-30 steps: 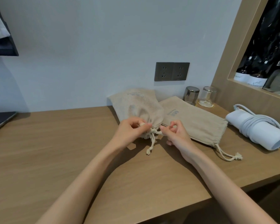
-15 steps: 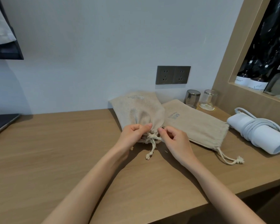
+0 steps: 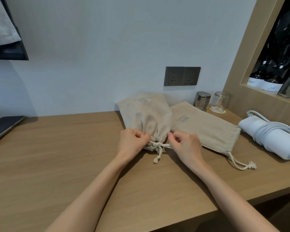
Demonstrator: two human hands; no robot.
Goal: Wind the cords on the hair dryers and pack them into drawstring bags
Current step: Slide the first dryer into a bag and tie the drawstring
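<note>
Centrally, the left hand [image 3: 132,141] and right hand [image 3: 184,146] were curled at either side of the gathered neck of the filled drawstring bag [image 3: 147,118]. Each pinched a strand of its cord [image 3: 156,144], which met in a knot between them. The bag lay on the desk [image 3: 57,164], its far end near the wall. Just beside it on the right lay a flat bag [image 3: 206,131], and farther right a white hair dryer [image 3: 274,141] with wound cord. Wood surface extended leftward and toward the front edge.
</note>
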